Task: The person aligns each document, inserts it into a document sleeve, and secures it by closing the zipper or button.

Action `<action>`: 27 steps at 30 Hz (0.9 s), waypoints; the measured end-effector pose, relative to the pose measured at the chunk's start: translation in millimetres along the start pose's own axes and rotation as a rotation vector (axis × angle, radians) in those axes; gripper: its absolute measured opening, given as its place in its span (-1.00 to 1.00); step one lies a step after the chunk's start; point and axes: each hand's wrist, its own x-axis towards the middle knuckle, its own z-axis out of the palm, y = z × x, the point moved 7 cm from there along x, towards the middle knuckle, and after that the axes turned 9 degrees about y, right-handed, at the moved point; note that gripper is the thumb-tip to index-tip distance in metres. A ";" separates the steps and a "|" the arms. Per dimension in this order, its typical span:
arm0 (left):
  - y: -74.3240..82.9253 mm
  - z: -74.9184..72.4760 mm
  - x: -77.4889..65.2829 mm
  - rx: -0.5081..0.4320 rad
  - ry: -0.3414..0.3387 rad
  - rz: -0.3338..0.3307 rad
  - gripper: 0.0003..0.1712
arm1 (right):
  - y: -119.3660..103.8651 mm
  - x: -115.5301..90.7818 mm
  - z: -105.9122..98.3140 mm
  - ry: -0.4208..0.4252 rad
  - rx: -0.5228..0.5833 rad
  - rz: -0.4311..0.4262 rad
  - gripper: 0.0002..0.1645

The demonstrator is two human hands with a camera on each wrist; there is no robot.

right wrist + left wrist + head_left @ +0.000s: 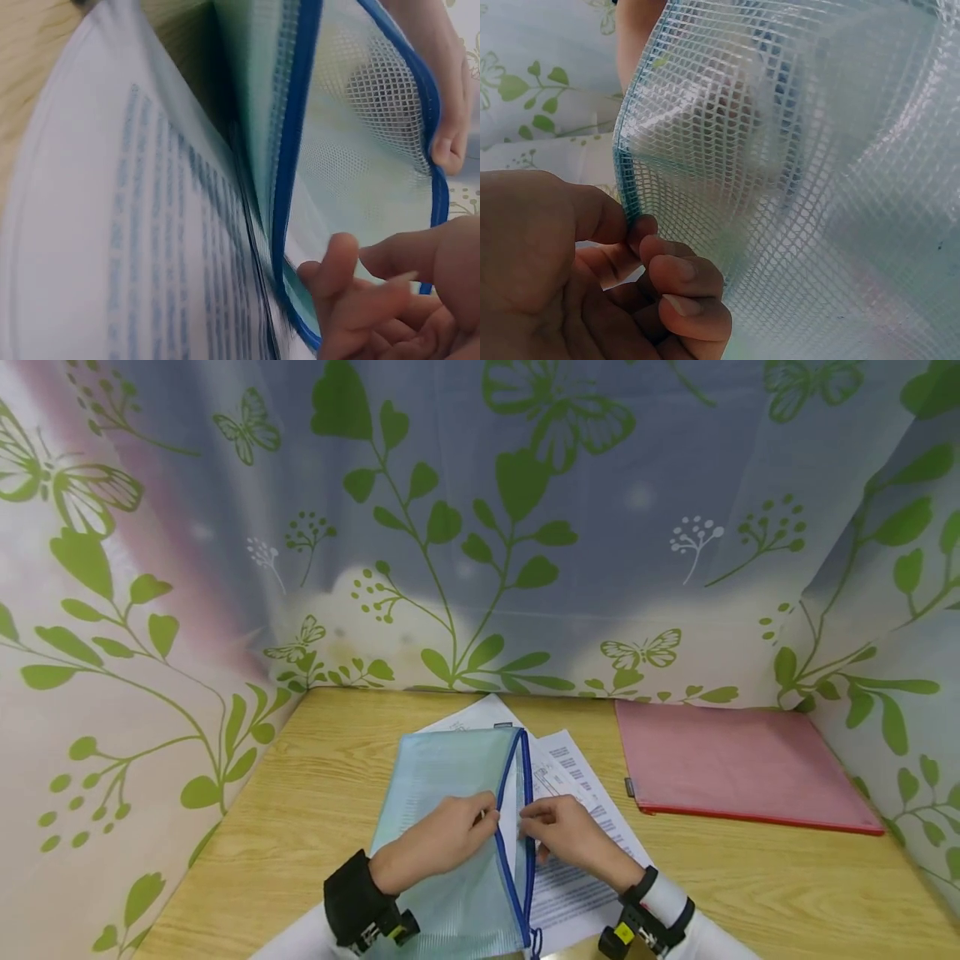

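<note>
A translucent light-blue mesh zip folder (450,777) with dark-blue zip edges lies in front of me, its long mouth spread apart on the right side. My left hand (450,835) pinches the left edge of that mouth between thumb and fingers; the left wrist view shows the hand (607,270) gripping the mesh border. My right hand (570,835) reaches over the right edge, bent fingertips (337,262) against the inside of the mouth and thumb apart from them. Something white shows inside the opening. Printed sheets (581,893) lie partly under the folder.
A pink zip folder (738,768) with a red zip lies at the right of the wooden table (300,810). Another paper (476,714) sticks out behind the blue folder. Patterned curtains (637,527) enclose the table at the back and sides.
</note>
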 end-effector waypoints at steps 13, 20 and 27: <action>-10.0 -17.5 7.8 0.034 0.077 -0.017 -0.71 | -22.2 -38.9 -31.2 0.069 -0.151 -0.193 -0.72; -15.5 -28.7 12.7 0.046 0.127 -0.014 -0.72 | -35.6 -65.0 -32.6 0.036 -0.193 -0.292 -0.76; -15.0 -31.4 10.6 0.052 0.144 -0.022 -0.72 | -41.4 -83.2 -23.7 -0.009 -0.194 -0.406 -0.75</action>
